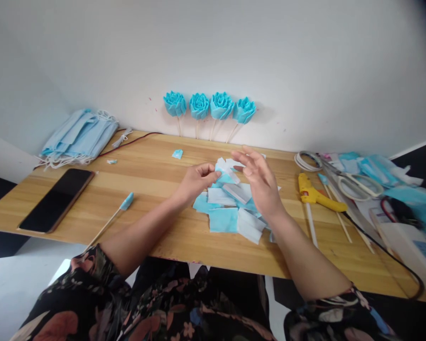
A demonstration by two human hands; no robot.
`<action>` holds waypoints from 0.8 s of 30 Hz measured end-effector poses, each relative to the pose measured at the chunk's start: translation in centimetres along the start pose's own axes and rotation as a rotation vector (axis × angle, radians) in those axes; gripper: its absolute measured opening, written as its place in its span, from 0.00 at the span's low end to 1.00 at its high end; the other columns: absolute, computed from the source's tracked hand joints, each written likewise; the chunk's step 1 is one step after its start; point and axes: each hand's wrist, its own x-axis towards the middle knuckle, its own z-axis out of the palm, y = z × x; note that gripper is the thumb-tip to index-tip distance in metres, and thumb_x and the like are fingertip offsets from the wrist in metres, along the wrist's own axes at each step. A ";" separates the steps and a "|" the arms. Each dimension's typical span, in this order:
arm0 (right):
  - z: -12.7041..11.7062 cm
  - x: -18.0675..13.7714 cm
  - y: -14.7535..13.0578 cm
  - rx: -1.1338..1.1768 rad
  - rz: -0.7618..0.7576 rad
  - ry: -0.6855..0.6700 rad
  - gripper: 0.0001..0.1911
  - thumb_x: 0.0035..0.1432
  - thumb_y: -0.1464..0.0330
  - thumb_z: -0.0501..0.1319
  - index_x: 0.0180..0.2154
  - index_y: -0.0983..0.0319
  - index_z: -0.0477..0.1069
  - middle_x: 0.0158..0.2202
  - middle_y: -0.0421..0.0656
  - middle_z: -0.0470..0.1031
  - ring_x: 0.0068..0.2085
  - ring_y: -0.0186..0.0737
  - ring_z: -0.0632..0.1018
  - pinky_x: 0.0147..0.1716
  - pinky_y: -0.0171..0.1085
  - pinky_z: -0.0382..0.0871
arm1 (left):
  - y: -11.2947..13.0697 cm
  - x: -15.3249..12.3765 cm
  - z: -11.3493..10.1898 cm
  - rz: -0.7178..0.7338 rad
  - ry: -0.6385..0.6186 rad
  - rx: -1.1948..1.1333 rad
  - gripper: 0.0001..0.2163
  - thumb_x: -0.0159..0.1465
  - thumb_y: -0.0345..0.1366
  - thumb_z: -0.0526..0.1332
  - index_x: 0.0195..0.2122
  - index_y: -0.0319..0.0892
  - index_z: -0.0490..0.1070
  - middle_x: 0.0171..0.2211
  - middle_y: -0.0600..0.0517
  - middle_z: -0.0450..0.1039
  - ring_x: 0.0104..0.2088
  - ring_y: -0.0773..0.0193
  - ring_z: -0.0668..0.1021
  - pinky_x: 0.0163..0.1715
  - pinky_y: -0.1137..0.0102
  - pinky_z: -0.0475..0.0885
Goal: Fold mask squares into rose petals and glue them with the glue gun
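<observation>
Partly hiding the pile (230,219), left hand (195,182) pinches a blue piece (226,171); right hand (261,185) hovers spread, empty.

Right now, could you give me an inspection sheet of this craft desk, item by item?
Surface: wooden table, light grain, crowded at its right end.
Job's things: pile of cut pieces, blue and white, in the middle; one blue-and-white piece lifted above it.
Clutter: phone at left; stack of face masks back left; blue-tipped stick; yellow glue gun, scissors and blue scraps at right.
Hands: left hand pinches the piece; right hand open, fingers spread beside it.
Cables: black cable runs toward the right front edge; thin dark cord by the masks.
Surroundings: white wall, four blue flowers on sticks leaning against it.
</observation>
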 end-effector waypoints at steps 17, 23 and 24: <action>0.5 0.3 -0.3 -0.115 0.201 -0.041 0.28 0.54 0.70 0.65 0.58 0.56 0.69 0.33 0.37 0.75 0.34 0.34 0.74 0.37 0.37 0.68 | -0.6 -0.4 0.6 0.294 -0.109 0.540 0.08 0.60 0.33 0.60 0.24 0.40 0.67 0.21 0.57 0.62 0.24 0.71 0.63 0.26 0.73 0.58; 0.1 0.8 -0.3 0.190 0.357 0.115 0.27 0.49 0.68 0.69 0.53 0.57 0.74 0.32 0.35 0.73 0.29 0.29 0.69 0.28 0.33 0.63 | 0.5 -0.6 0.4 0.185 -0.126 0.332 0.10 0.63 0.40 0.61 0.30 0.39 0.74 0.28 0.53 0.72 0.29 0.68 0.70 0.30 0.73 0.65; 0.0 0.8 -0.2 0.212 0.360 0.126 0.27 0.48 0.68 0.69 0.52 0.57 0.74 0.32 0.35 0.73 0.28 0.29 0.69 0.28 0.33 0.62 | 0.6 -0.6 0.3 0.168 -0.137 0.289 0.11 0.63 0.42 0.61 0.31 0.39 0.74 0.28 0.52 0.73 0.30 0.68 0.71 0.32 0.72 0.66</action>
